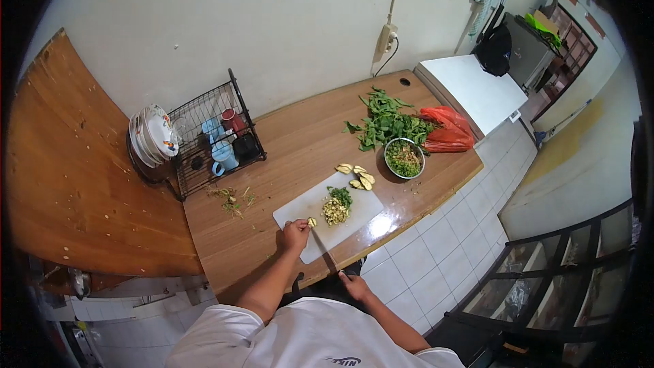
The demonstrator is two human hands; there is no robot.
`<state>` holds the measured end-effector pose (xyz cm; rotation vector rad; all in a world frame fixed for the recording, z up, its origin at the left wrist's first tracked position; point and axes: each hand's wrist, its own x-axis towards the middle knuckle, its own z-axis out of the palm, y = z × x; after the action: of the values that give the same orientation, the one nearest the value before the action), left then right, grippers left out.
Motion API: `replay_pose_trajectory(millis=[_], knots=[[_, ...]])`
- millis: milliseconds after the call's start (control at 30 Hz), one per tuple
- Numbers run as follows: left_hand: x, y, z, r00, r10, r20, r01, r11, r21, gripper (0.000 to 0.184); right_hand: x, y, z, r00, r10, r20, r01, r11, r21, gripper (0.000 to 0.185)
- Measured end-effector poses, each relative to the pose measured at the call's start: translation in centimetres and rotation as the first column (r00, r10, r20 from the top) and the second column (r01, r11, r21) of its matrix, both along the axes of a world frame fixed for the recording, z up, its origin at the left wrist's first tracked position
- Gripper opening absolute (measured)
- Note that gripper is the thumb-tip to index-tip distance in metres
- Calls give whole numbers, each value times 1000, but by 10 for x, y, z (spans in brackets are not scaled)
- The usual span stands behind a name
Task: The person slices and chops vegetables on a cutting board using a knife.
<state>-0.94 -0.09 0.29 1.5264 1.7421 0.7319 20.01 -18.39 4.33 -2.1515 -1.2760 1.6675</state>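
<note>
My left hand [296, 235] pinches a small pale-yellow vegetable piece [312, 222] over the left part of a white cutting board [286, 212]. My right hand [354, 287] is closed around a knife, near the front edge of the table; its thin blade [332, 259] points up toward the board. A heap of chopped pale-yellow bits [335, 212] lies mid-board, with chopped green leaves [340, 195] against its far side. Several uncut pale-yellow pieces with dark edges [363, 180] rest at the board's far end.
A metal bowl [405, 158] of chopped greens stands beyond the board, near leafy stalks [388, 119] and a red plastic bag [448, 129]. Trimmings [233, 201] lie left. A black dish rack [216, 133] holds cups and plates [153, 136]. The wooden table [293, 140] ends over tiled floor.
</note>
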Motion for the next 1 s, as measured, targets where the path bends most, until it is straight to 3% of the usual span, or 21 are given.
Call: replay_pose_trajectory(millis=[100,167,267,367,500,600,667,800,867,1000], knots=[[3,-4,42,995,-4,-103,-1,999,-45,23,3,-2,-3,1000,-4,-8,4,1000,-18,82],[7,-4,69,999,42,3,-40,964,-263,25,5,-1,-8,1000,-15,-15,15,1000,-13,83],[9,-7,94,997,-7,-78,-15,958,-286,30,7,-4,-9,1000,1,-20,-2,1000,-16,83],[-1,-1,51,981,-64,-182,34,986,-164,36,8,-6,-2,999,-42,-25,42,999,-9,82],[-2,2,63,988,-70,-137,39,975,-218,39,14,-19,3,999,-28,-27,28,1000,-4,80],[-4,7,58,963,-86,-257,65,994,-89,42,17,-27,18,998,-54,-44,54,999,-3,81],[-5,14,53,939,-179,-293,189,982,5,44,19,-33,15,996,-64,-65,61,997,-44,82],[0,27,55,928,-302,-218,286,953,-101,45,20,-42,9,991,-122,-56,120,991,-52,83],[3,27,64,934,-270,-234,200,938,-283,42,21,-42,14,987,-145,-64,141,988,-59,83],[8,25,68,953,-171,-252,95,954,-286,42,19,-48,13,977,-206,-56,207,978,1,79]])
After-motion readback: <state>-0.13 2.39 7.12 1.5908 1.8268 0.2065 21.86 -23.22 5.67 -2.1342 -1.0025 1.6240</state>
